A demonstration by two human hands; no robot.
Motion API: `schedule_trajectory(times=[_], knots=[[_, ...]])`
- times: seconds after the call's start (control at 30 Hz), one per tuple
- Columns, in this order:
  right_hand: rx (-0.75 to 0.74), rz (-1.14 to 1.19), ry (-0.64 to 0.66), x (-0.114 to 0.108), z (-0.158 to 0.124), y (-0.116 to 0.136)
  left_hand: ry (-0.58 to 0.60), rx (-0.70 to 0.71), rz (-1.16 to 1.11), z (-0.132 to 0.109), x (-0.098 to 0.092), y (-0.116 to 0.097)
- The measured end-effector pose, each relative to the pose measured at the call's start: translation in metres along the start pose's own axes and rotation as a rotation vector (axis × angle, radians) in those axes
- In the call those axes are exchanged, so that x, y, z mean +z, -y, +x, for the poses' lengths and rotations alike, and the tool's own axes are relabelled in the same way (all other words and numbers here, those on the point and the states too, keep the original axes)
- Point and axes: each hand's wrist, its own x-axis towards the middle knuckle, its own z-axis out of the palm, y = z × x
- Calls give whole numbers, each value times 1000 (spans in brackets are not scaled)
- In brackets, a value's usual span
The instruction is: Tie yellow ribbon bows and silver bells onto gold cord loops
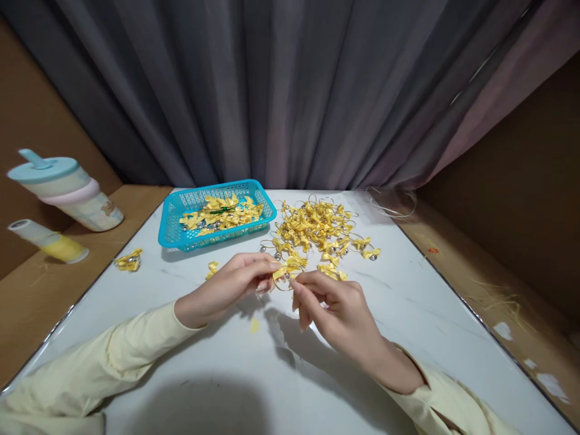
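Observation:
My left hand (235, 284) and my right hand (333, 308) meet above the white table (408, 314), both pinching one small yellow ribbon bow on a thin gold loop (287, 270). The fingers of each hand are pressed together on it. Just behind lies a pile of yellow bows with small silver bells and gold loops (319, 229). A blue plastic basket (181, 208) at the back left holds more yellow bows and bells.
A single bow (128, 260) lies near the table's left edge, another scrap (211, 269) lies by my left hand. Two tumblers (67, 188) (49, 241) sit on the brown ledge at left. Loose gold thread (394, 205) lies at the back right. A grey curtain hangs behind.

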Motion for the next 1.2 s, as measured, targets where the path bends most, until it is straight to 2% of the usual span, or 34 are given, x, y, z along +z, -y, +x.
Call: schedule_trajectory(times=[0.27, 0.47, 1.2], knots=[[55, 63, 1, 1, 0, -1, -89, 98, 291, -1, 1, 1], [214, 269, 79, -1, 3, 2, -102, 154, 410, -4, 2, 2], [205, 282, 67, -1, 3, 3, -140, 166, 413, -4, 3, 2]])
